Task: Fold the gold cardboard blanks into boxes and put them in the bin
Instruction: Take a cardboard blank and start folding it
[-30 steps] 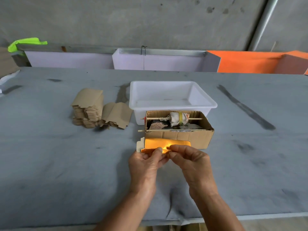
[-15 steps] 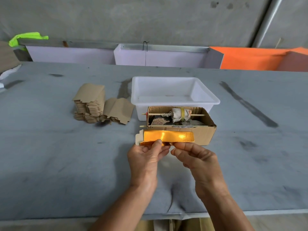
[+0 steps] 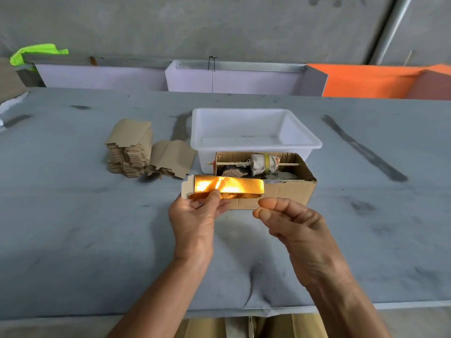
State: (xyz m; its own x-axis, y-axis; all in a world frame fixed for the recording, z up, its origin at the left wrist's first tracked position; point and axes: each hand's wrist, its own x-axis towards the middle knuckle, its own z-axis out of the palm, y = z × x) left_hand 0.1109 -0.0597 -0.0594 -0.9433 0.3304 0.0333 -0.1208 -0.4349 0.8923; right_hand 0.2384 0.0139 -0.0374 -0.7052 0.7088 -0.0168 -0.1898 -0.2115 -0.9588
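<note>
A long gold blank [image 3: 229, 187], partly folded with a pale tab at its left end, hangs above the grey table. My left hand [image 3: 197, 220] pinches its lower edge between thumb and fingers. My right hand [image 3: 290, 223] hovers just right of and below the blank, fingers loosely curled, holding nothing. The white plastic bin [image 3: 256, 142] stands behind, with nothing visible inside. A stack of flat blanks [image 3: 131, 150], brown side up, sits left of the bin, with more spilled blanks [image 3: 173, 158] beside it.
A brown cardboard box [image 3: 280, 193] holding a stick with a cloth bundle sits directly before the bin, just behind the gold blank. Purple and orange panels [image 3: 234, 79] line the table's far edge. The table's near edge [image 3: 317, 307] is close to my forearms.
My right hand has let go of the gold blank and drawn back to the right. The left hand alone now holds it, and the blank has tilted so more gold face shows.
</note>
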